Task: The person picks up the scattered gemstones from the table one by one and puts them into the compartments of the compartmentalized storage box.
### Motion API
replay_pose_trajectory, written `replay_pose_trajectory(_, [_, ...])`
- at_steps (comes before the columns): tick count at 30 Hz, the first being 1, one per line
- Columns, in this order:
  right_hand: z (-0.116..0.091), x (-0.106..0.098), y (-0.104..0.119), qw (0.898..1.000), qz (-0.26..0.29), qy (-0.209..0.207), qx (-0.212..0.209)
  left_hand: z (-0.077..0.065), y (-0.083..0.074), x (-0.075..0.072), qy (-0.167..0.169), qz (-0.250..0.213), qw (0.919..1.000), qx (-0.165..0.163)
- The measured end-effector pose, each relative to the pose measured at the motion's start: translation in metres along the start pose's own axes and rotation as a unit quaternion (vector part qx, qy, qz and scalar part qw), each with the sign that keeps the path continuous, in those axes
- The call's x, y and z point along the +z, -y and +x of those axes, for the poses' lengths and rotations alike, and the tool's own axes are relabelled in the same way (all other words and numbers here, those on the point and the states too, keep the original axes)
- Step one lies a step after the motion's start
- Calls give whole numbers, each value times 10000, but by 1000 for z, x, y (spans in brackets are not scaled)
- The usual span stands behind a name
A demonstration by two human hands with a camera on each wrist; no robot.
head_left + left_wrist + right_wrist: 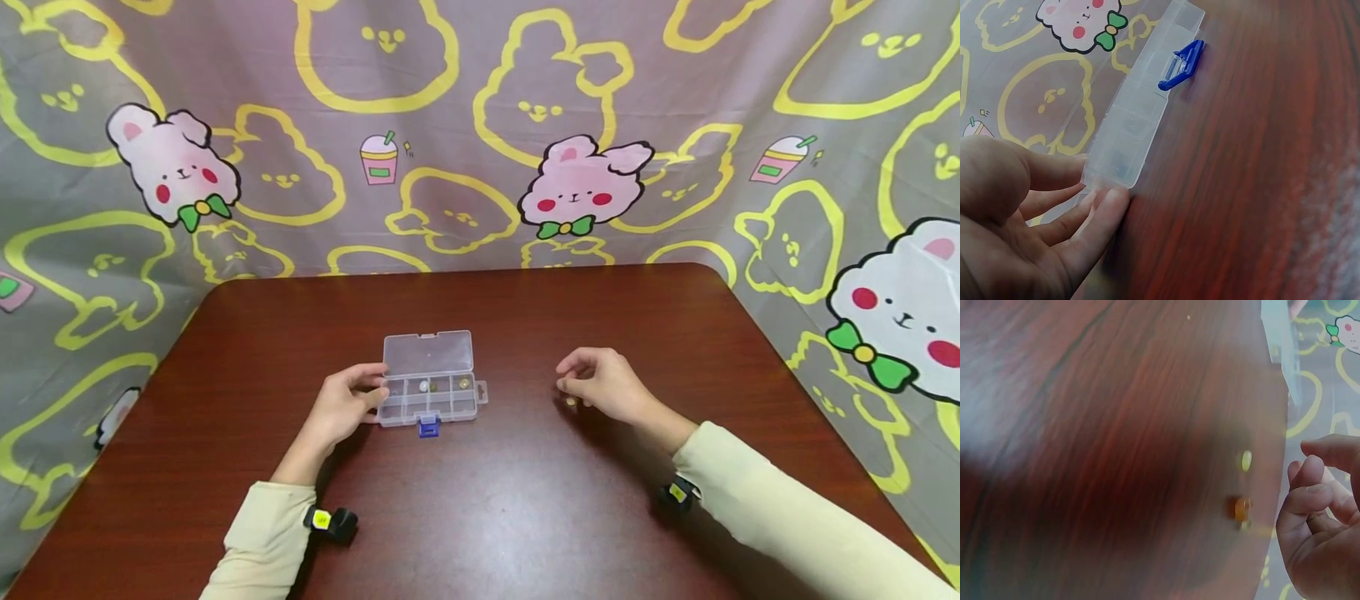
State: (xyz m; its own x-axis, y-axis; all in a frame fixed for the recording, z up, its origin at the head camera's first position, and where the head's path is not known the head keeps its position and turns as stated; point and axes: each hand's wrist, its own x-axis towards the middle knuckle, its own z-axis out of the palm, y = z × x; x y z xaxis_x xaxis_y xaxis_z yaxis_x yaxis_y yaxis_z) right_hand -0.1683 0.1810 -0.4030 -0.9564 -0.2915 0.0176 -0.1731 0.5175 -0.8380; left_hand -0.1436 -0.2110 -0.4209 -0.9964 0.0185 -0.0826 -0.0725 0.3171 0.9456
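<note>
A clear plastic compartment box (453, 417) lies on the table with its lid (429, 354) folded back and a blue latch (1184, 65) at the front. My left hand (341, 406) grips its left end, thumb over the rim and fingers along the side. Inside are a white bead (423, 387), a greenish bead (432, 387) and a gold bead (464, 383), in the back row. To the right, my right hand (606, 385) hovers with loosely bent fingers, thumb and index tips apart. Close by on the table lie a pale yellow bead (1246, 460) and an orange bead (1242, 509).
The dark reddish wooden table (525, 500) has a rounded far edge. A patterned curtain (480, 100) hangs behind it and along both sides. Each wrist carries a small black camera, the left camera (343, 525) low over the table.
</note>
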Motion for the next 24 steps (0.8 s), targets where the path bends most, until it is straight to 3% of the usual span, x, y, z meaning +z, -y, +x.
replay_pose_trajectory(8, [-11,-16,-8,9998,-210,-68,-7,0,1,-1,0,90,10000,11])
replay_pose_trajectory(24, [-26,-25,-29,9980,-600,-141,108,0,-2,-1,-8,74,9999,-85])
